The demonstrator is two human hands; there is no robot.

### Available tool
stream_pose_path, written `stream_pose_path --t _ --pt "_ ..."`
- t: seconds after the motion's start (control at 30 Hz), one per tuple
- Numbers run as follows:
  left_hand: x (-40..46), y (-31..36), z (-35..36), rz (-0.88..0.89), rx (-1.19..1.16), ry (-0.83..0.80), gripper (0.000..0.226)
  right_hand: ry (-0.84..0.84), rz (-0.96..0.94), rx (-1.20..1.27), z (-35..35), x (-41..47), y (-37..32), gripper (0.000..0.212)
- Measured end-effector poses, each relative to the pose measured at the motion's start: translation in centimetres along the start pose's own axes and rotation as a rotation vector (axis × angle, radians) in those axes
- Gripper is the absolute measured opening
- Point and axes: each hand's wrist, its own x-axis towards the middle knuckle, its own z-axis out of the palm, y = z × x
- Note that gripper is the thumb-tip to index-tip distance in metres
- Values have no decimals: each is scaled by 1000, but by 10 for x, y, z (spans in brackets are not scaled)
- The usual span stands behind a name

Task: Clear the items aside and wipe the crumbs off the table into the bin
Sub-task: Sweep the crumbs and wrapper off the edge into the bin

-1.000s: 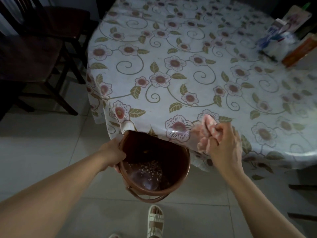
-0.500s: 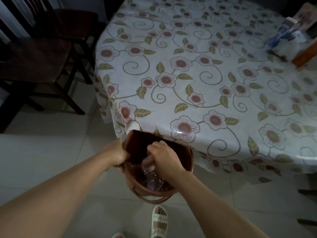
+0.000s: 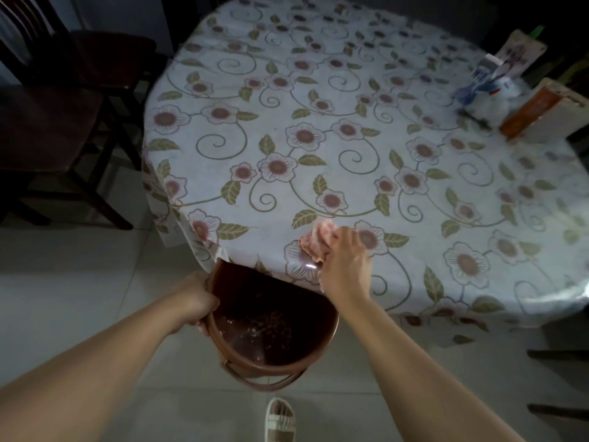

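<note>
**Wiping nearly done, crumbs already in bin**

Items (image 3: 510,90) sit pushed aside at 2 o'clock on the table (image 3: 318,122). Bin (image 3: 271,352) at 6 o'clock, tucked under the table edge; left hand (image 3: 197,298) clenched on its rim. Crumbs show on its bottom. Right hand (image 3: 345,260) grasps a bunched pink cloth (image 3: 317,244), pressed on the tablecloth just above the bin. No crumbs visible on top, tho light's dim. Prob. last sweeps left.
</note>
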Motion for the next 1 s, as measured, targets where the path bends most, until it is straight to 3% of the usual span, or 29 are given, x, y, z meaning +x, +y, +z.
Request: stream_pose_path --t 0.1,0.17,0.23,0.3,0.4,0.47,0.57,1.0 --pt "2 4 0 -11 0 8 17 -132 -226 -34 16 -8 -15 48" --pt "4 7 0 -37 3 17 15 -188 -317 62 16 -9 -23 42" --pt "4 11 -1 -52 -4 25 14 -110 -219 281 5 -2 -23 25" --pt "3 12 -2 -44 -19 30 15 51 -59 353 -9 14 -9 24" --pt "1 15 -2 -17 -63 49 20 205 117 179 -21 41 32 23" --pt "0 17 -1 -11 -67 55 24 147 181 105 -13 49 50 35" --pt "1 19 1 -15 -64 72 33 78 83 62 12 47 53 52" --pt "17 7 -6 -88 -58 65 20 16 2 148 46 162 3 62"
